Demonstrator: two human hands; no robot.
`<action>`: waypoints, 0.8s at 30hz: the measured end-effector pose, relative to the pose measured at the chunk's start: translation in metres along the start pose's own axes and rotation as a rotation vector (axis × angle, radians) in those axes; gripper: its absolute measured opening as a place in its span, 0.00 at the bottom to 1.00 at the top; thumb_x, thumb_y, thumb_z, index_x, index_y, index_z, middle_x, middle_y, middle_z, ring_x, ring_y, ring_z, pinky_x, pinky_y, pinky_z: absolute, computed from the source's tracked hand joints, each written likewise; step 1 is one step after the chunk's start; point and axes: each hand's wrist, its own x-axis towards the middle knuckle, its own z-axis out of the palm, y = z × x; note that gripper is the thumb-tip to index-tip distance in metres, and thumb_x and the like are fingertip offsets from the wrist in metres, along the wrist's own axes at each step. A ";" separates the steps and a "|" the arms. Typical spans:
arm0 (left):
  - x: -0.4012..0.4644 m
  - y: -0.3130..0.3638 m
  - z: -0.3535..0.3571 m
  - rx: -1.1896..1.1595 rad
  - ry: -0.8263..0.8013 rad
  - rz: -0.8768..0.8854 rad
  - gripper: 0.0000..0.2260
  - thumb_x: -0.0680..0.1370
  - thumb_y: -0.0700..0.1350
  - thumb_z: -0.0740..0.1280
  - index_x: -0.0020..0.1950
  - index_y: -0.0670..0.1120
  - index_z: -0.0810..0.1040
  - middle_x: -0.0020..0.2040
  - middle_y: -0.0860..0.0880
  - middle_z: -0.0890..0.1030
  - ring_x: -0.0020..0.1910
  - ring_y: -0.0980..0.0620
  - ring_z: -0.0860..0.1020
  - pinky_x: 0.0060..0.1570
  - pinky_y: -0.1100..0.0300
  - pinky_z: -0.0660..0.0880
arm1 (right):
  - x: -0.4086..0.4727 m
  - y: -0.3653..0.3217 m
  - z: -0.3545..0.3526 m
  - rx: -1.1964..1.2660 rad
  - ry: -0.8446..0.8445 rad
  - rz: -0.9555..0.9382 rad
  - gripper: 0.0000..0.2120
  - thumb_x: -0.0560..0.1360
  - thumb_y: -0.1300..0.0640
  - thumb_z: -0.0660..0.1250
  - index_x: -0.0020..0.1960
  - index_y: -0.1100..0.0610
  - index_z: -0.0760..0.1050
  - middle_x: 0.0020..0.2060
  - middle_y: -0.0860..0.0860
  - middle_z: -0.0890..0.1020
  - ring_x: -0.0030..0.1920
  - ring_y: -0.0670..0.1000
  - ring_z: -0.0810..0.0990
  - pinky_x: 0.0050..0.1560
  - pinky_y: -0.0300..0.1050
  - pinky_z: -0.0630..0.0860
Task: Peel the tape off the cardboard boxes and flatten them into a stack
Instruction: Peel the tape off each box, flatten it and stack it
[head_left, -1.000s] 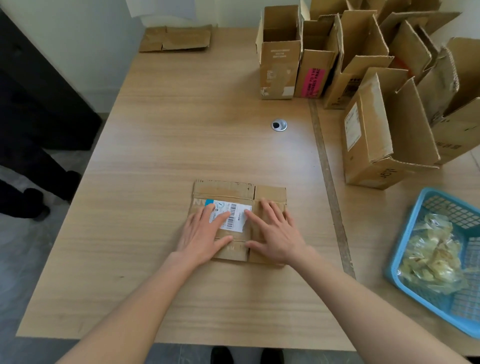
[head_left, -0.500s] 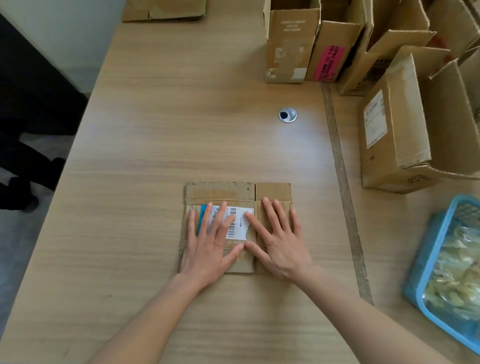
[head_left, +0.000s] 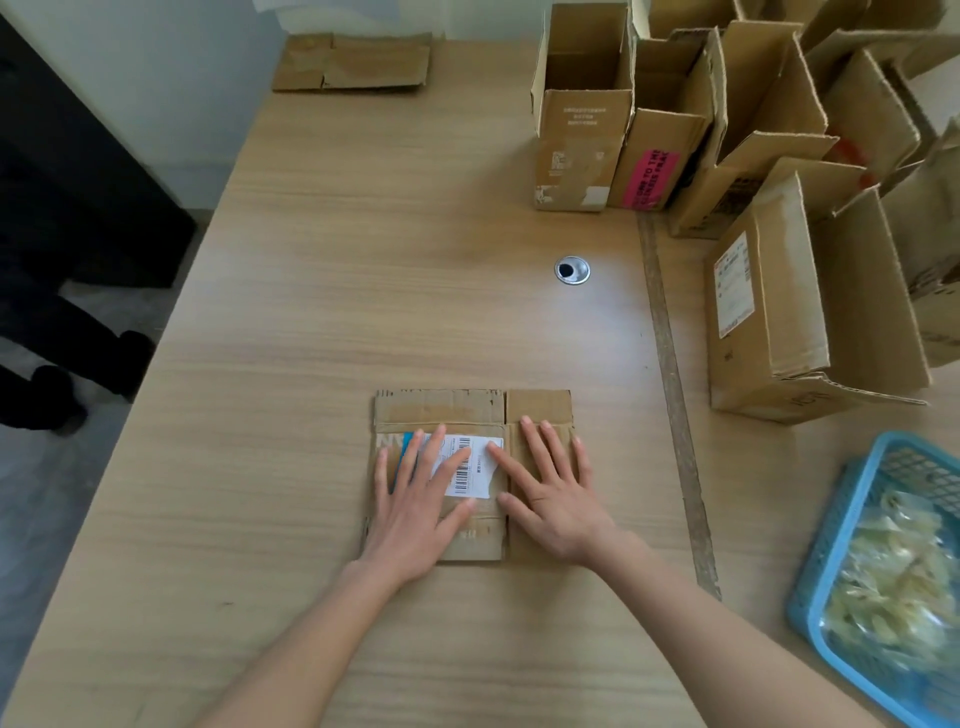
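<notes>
Flattened cardboard box (head_left: 470, 410) on table, both hands flat, fingers spread, pressing it

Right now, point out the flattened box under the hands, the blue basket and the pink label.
flattened box (head_left: 439, 406): head view, bare top flap.
blue basket (head_left: 831, 535): head view, left rim.
pink label (head_left: 650, 178): head view, middle of the sticker.

Since a second ago the left hand (head_left: 415, 512) has slid toward the near-left corner of the flattened box (head_left: 470, 470), its fingers now spread straighter and uncovering most of the white barcode label (head_left: 470, 467). The right hand (head_left: 558, 501) has flattened further, its fingers pointing more squarely up the cardboard. Both palms press flat.
</notes>
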 end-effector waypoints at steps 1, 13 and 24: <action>-0.004 0.001 -0.004 -0.054 0.020 -0.104 0.32 0.77 0.72 0.55 0.79 0.66 0.58 0.83 0.56 0.37 0.81 0.54 0.34 0.76 0.44 0.30 | -0.003 -0.001 0.002 0.032 0.032 0.049 0.33 0.78 0.29 0.41 0.78 0.33 0.32 0.77 0.48 0.25 0.78 0.51 0.26 0.77 0.58 0.30; -0.022 0.013 -0.021 -0.427 0.253 -0.633 0.44 0.59 0.58 0.85 0.73 0.62 0.74 0.57 0.51 0.65 0.58 0.50 0.66 0.60 0.61 0.64 | -0.016 -0.019 0.004 0.409 0.348 0.404 0.42 0.63 0.40 0.81 0.72 0.35 0.66 0.71 0.57 0.60 0.71 0.59 0.62 0.71 0.54 0.62; -0.059 -0.011 -0.118 -0.289 0.205 -0.485 0.50 0.61 0.67 0.80 0.80 0.62 0.62 0.54 0.51 0.62 0.55 0.51 0.63 0.56 0.60 0.65 | -0.024 -0.083 -0.061 0.404 0.362 0.251 0.38 0.66 0.41 0.80 0.71 0.39 0.66 0.73 0.50 0.53 0.72 0.56 0.68 0.55 0.53 0.79</action>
